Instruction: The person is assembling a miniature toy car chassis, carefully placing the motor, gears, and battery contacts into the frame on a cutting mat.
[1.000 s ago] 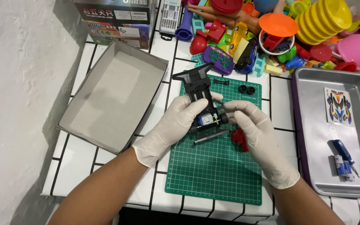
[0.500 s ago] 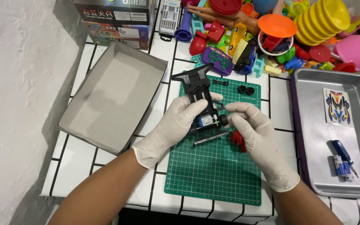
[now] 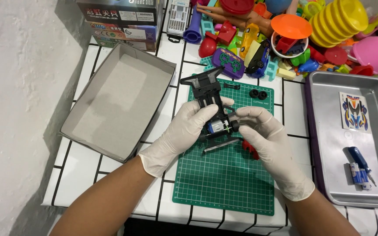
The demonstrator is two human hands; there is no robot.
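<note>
On the right, a metal tray (image 3: pixel 329 144) holds a sticker sheet (image 3: pixel 354 112), a blue screwdriver (image 3: pixel 360 162) and a small battery (image 3: pixel 358 175). The grey box (image 3: pixel 114 100) at left is bare. A red part (image 3: pixel 250 148) hides behind the right hand (image 3: pixel 265 144). Both gloved hands, the left hand (image 3: pixel 184 131) too, clamp a black toy car frame (image 3: pixel 213 102) over the green mat (image 3: pixel 228 175).

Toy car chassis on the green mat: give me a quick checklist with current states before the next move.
1. Black chassis held by both hands, left hand, right hand: ok.
2. Work is over the green cutting mat: ok.
3. Motor seated in chassis: cannot tell.
4. Two loose black tyres on the mat, apart from hands: ok.
5. Blue screwdriver lies in the metal tray, not in hand: ok.
</note>
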